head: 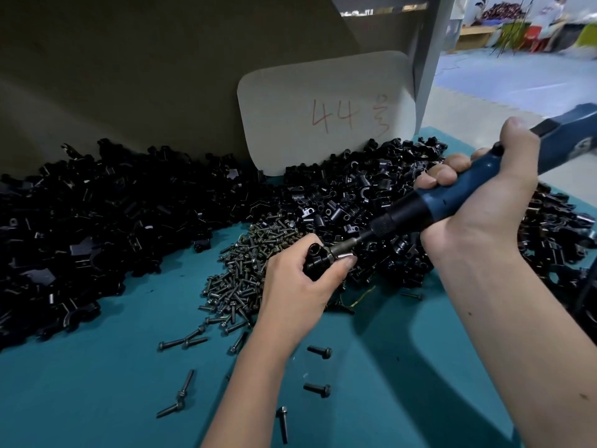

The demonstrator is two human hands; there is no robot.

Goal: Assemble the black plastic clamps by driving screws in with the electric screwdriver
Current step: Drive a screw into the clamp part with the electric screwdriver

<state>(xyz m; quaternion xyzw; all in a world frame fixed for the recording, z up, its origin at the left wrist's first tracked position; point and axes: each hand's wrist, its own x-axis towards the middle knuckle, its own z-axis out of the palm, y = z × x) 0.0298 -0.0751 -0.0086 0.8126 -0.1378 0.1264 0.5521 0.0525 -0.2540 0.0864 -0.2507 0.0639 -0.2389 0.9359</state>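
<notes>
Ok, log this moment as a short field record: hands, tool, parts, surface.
left hand: grips a black clamp above the table
right hand: grips the electric screwdriver
tool tip: bit at the clamp, beside the left thumb
screw pile: loose heap left of the left hand
clamp heaps: black parts along the back, both sides
surface: teal table, stray screws scattered on it
card: marked 44, propped behind the heaps

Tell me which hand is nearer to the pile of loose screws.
Left. The left hand holds a black clamp right at the screw pile's edge. The right hand grips the electric screwdriver further off, above the clamp heap.
</notes>
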